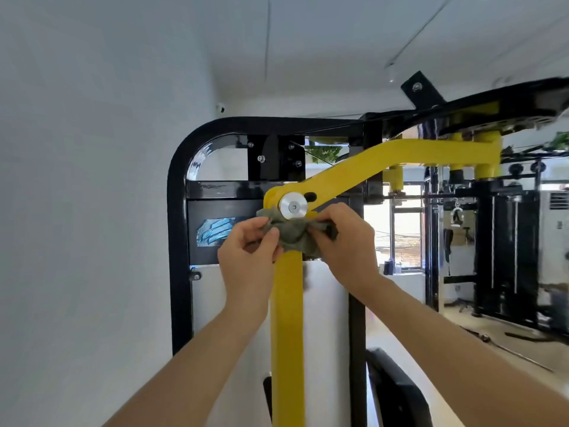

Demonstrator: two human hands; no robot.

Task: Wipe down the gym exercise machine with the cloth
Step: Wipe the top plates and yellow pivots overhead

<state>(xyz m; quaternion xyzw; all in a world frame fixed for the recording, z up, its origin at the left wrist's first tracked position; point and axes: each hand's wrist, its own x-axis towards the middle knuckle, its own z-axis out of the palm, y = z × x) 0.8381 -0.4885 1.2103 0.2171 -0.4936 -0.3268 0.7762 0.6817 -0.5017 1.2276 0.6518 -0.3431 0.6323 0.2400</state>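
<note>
Left hand [246,257] and right hand [345,241] pinch green cloth [292,232] bunched round yellow arm [288,318] below silver pivot cap [293,206]; black frame [177,241] behind, white wall [86,211] left.

Background of a gym room. A plain white wall [86,180] fills the left side and meets a white ceiling [338,41] that carries a track light [391,69]. A small fixture, possibly a security camera [220,108], sits in the upper corner. At right, a daylit window [406,229] stands beside a black rack [508,257] on a pale floor [492,359]. Green foliage [323,152] hangs higher up.
</note>
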